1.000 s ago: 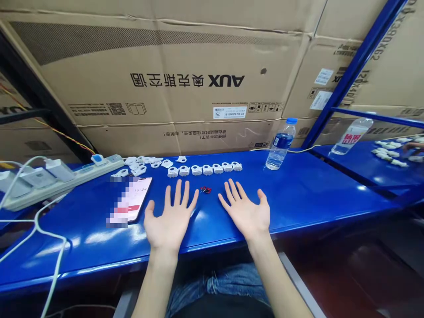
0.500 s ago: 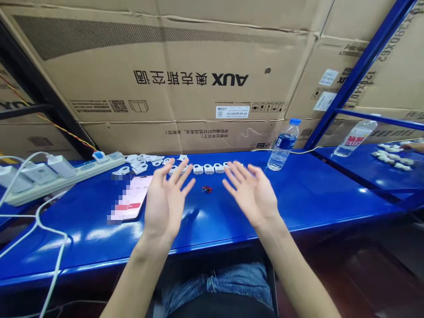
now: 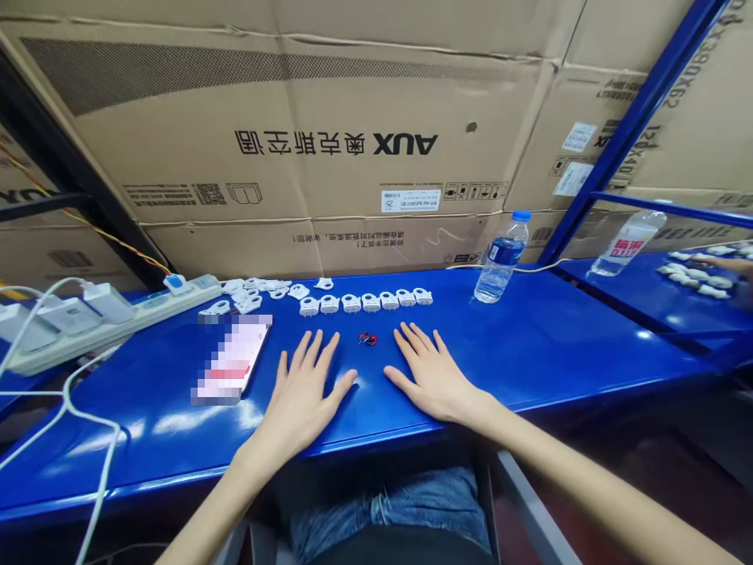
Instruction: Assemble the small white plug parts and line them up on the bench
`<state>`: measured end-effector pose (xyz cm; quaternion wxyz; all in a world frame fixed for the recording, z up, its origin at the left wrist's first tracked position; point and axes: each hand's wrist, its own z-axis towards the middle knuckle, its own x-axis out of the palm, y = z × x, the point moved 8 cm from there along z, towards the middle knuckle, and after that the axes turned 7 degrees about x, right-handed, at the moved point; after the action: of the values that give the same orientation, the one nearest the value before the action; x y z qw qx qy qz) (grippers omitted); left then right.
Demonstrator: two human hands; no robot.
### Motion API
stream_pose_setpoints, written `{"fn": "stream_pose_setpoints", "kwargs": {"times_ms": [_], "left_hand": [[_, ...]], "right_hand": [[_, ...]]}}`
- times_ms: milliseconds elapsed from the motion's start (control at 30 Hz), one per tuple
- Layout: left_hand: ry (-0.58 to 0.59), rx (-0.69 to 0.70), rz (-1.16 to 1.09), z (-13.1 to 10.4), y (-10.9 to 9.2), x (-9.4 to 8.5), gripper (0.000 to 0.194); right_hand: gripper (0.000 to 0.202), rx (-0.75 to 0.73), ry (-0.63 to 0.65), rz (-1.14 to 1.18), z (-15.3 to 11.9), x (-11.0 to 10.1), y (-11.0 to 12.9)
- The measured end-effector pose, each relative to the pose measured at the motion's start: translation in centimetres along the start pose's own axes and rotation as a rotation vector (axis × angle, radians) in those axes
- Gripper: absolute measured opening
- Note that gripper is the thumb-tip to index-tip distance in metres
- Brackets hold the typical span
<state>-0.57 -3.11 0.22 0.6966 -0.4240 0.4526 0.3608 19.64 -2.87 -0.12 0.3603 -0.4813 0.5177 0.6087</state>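
My left hand (image 3: 306, 396) lies palm down on the blue table (image 3: 565, 337), fingers spread, holding nothing. Palm down on the same surface, my right hand (image 3: 432, 373) also has its fingers apart and holds nothing. Between and just beyond my fingertips is a small cluster of red and black parts (image 3: 368, 339), too small to make out in detail. Farther back stands a row of several white plug-like pieces with ring-shaped tops (image 3: 370, 303). A loose pile of similar white pieces (image 3: 252, 290) lies behind and to the left. Left of my left hand is a phone (image 3: 250, 357), partly pixelated.
A power strip (image 3: 147, 314) with white chargers (image 3: 109, 302) and trailing cables (image 3: 109, 439) occupies the left side. A water bottle (image 3: 501, 263) stands at the back right, another bottle (image 3: 629, 243) beyond the blue post (image 3: 635, 118). Another person's hand (image 3: 726, 263) is at far right.
Both hands have turned from palms up, raised above the table, to palms down on its surface. The row of white pieces, partly covered before, now shows fully.
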Motion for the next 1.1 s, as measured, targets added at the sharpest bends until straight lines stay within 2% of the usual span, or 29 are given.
{"fn": "stream_pose_setpoints", "kwargs": {"times_ms": [67, 167, 233, 300, 367, 433, 533, 633, 767, 900, 1100], "left_hand": [[0.042, 0.018, 0.037, -0.2, -0.1, 0.6, 0.068], [0.061, 0.015, 0.058, -0.4, -0.2, 0.7, 0.064], [0.026, 0.003, 0.051, -0.1, -0.2, 0.0, 0.060], [-0.037, 0.015, 0.035, 0.7, -0.6, -1.0, 0.046], [-0.087, 0.113, 0.009, 1.9, -1.6, -2.0, 0.033], [-0.068, 0.279, -0.031, 3.4, -3.1, -2.4, 0.030], [0.011, 0.446, -0.003, 5.7, -4.4, -2.2, 0.027], [0.062, 0.556, 0.022, 7.4, -4.9, -1.7, 0.023], [0.131, 0.640, -0.017, 8.5, -5.1, -0.6, 0.016], [0.078, 0.660, -0.069, 8.7, -4.9, -0.3, 0.013], [-0.020, 0.650, -0.157, 8.2, -3.9, 0.2, 0.015]], "right_hand": [[0.084, -0.001, 0.001, -0.008, -0.1, 0.3, 0.0], [0.084, -0.004, 0.012, -0.007, -0.1, 0.2, 0.1], [0.081, -0.008, 0.017, 0.006, 0.3, -0.3, 0.0], [0.075, -0.006, -0.031, 0.014, 1.4, -1.6, -0.7], [0.070, 0.002, -0.146, -0.005, 3.3, -3.8, -2.0], [0.067, 0.008, -0.216, -0.035, 5.8, -5.8, -3.9], [0.066, 0.048, -0.151, -0.104, 9.8, -7.2, -7.1], [0.059, 0.098, -0.048, -0.131, 12.4, -7.2, -9.7], [0.042, 0.119, 0.001, -0.127, 13.3, -6.1, -11.0], [0.029, 0.108, 0.004, -0.123, 13.1, -5.4, -11.5], [0.024, 0.097, -0.025, -0.108, 12.8, -5.6, -11.8]]}}
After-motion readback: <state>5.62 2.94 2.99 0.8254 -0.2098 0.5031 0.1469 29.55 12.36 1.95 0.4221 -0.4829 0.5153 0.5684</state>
